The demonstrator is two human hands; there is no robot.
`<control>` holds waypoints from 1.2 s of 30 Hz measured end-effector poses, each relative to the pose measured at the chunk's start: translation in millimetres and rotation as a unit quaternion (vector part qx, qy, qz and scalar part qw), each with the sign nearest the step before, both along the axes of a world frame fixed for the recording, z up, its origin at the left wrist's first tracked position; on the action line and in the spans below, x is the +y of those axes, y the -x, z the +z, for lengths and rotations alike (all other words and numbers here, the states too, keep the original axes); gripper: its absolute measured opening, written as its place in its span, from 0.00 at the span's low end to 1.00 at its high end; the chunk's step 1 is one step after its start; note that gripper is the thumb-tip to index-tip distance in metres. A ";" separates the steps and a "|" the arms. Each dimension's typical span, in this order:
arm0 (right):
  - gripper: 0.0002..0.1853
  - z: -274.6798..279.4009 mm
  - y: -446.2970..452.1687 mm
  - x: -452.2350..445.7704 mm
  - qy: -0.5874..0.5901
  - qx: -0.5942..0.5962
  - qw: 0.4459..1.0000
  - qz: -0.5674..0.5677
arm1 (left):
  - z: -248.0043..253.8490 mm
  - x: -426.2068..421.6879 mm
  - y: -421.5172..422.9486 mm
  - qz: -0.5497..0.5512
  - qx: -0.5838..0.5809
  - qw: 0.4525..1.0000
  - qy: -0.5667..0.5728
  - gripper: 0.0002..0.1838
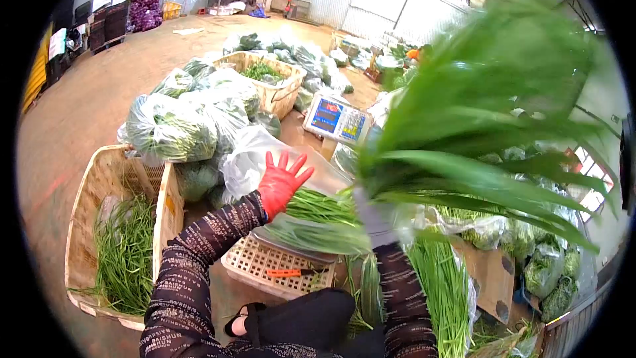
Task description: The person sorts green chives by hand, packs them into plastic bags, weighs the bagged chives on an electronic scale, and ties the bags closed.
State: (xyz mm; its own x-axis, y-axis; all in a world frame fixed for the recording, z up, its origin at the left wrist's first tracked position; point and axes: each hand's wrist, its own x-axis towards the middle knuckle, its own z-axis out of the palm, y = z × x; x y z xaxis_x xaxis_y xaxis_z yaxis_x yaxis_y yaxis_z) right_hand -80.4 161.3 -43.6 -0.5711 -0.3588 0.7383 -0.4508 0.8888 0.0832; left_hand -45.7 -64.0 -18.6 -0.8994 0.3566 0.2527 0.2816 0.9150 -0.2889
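Note:
My left hand [281, 185], in a red glove, is raised with its fingers spread, over a clear plastic bag [250, 159]. It holds nothing. Blurred by motion, my right hand [375, 220] grips a bunch of long flat-leaved greens [457, 132] that fans up to the right. Between my hands, more long green stalks [315, 209] lie partly in plastic on a cream perforated crate [248, 262]. An orange-handled knife [283, 273] rests on that crate. Another pile of long greens [440, 292] lies right of my right forearm.
A tall crate [169, 215] holding loose greens stands at left. Behind it are bagged vegetables [172, 126], another crate [291, 96] and a digital scale [336, 118]. Cardboard [487, 278] and several bagged greens [543, 268] are at right.

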 end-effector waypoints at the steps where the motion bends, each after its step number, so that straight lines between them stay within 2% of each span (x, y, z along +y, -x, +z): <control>1: 0.24 -23.9 11.7 5.0 -0.020 -0.054 0.997 0.046 | 3.0 -16.1 5.9 0.005 0.012 1.000 -0.005 0.44; 3: 0.32 -46.9 19.7 1.7 -0.050 -0.175 0.974 0.133 | 2.2 -55.7 23.1 0.039 -0.003 0.999 -0.037 0.37; 4: 0.36 -54.0 16.6 14.1 -0.183 -0.326 0.924 0.078 | -1.0 -76.4 31.7 0.065 -0.026 0.996 -0.054 0.33; 5: 0.38 -71.9 16.9 33.7 -0.230 -0.383 0.893 0.059 | -4.0 -95.8 40.1 0.093 -0.054 0.991 -0.074 0.30; 6: 0.35 -55.9 -6.1 29.0 -0.233 -0.401 0.886 0.011 | -11.5 -108.0 43.1 0.118 -0.066 0.987 -0.089 0.27; 8: 0.32 -85.2 15.7 48.2 -0.240 -0.336 0.907 0.080 | -26.2 -119.8 49.2 0.094 -0.006 0.990 -0.102 0.21; 10: 0.31 -51.7 4.1 27.8 -0.196 -0.365 0.908 0.058 | -52.1 -135.7 52.6 -0.081 0.210 0.970 -0.096 0.22; 11: 0.34 -56.3 18.6 31.8 -0.167 -0.357 0.917 0.061 | -41.5 -135.4 52.6 -0.101 0.210 0.970 -0.074 0.23; 12: 0.40 -52.6 26.8 30.6 -0.127 -0.315 0.936 0.092 | -33.6 -133.7 50.1 -0.127 0.207 0.966 -0.088 0.23; 14: 0.40 -37.5 31.6 24.5 -0.088 -0.216 0.965 0.121 | -12.6 -126.9 48.8 -0.110 0.079 0.987 -0.092 0.27; 15: 0.40 -42.0 34.8 29.7 -0.088 -0.217 0.965 0.118 | -12.4 -125.1 49.1 -0.112 0.078 0.986 -0.093 0.27; 17: 0.40 -48.6 43.1 46.1 -0.074 -0.299 0.948 0.082 | -12.0 -122.9 49.9 -0.112 -0.023 0.989 -0.098 0.35; 18: 0.40 -48.0 45.0 54.9 -0.069 -0.325 0.941 0.068 | -9.9 -123.3 48.5 -0.114 -0.023 0.988 -0.097 0.35; 20: 0.29 -28.7 41.5 78.5 -0.023 -0.397 0.917 -0.014 | -7.5 -126.3 44.3 -0.252 -0.016 0.963 -0.096 0.26; 21: 0.24 -15.4 40.0 90.7 -0.057 -0.345 0.936 -0.033 | -12.0 -130.5 50.8 -0.263 -0.026 0.958 -0.114 0.31; 22: 0.19 0.4 39.0 101.0 -0.090 -0.292 0.951 -0.052 | 1.1 -126.6 48.1 -0.266 -0.027 0.957 -0.113 0.31; 24: 0.14 39.3 39.7 109.7 -0.098 -0.226 0.966 -0.084 | 39.1 -116.9 39.2 -0.184 -0.070 0.967 -0.162 0.34; 25: 0.13 57.3 40.0 105.4 -0.097 -0.215 0.967 -0.096 | 42.0 -123.1 54.4 -0.175 -0.141 0.951 -0.215 0.44; 26: 0.12 72.5 40.5 101.6 -0.098 -0.206 0.968 -0.108 | 61.9 -119.6 52.3 -0.243 -0.048 0.943 -0.221 0.43; 28: 0.11 91.5 44.7 94.6 -0.063 -0.190 0.975 -0.092 | 87.0 -118.7 45.6 -0.251 0.009 0.955 -0.155 0.42; 29: 0.13 96.4 45.5 91.2 -0.048 -0.216 0.970 -0.105 | 89.4 -113.4 39.2 -0.197 -0.024 0.961 -0.191 0.39; 30: 0.13 89.6 44.5 90.5 -0.043 -0.220 0.969 -0.105 | 67.8 -118.0 41.1 -0.218 -0.057 0.938 -0.263 0.37; 32: 0.14 70.0 43.6 90.4 -0.095 -0.230 0.968 -0.002 | -1.8 -134.9 53.2 -0.256 -0.005 0.965 -0.059 0.35; 33: 0.15 64.7 44.2 85.9 -0.167 -0.375 0.908 -0.078 | -5.8 -132.8 45.4 -0.249 -0.068 0.962 0.089 0.35; 34: 0.16 59.9 38.3 84.4 -0.187 -0.393 0.897 -0.074 | -6.4 -131.0 42.3 -0.218 -0.143 0.963 0.069 0.36; 36: 0.14 53.4 32.1 90.8 -0.135 -0.347 0.927 0.036 | 13.8 -129.8 46.0 -0.158 -0.113 0.981 -0.012 0.38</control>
State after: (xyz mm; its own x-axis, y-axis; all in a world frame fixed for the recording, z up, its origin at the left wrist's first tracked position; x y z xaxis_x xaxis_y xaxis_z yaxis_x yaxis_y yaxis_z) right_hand -112.4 252.1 9.7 -0.8428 -0.5324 0.0788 -0.5360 0.8436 -0.0331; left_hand -91.8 -193.7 -4.8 -0.7785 0.6236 0.0710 0.6072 0.7771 -0.1657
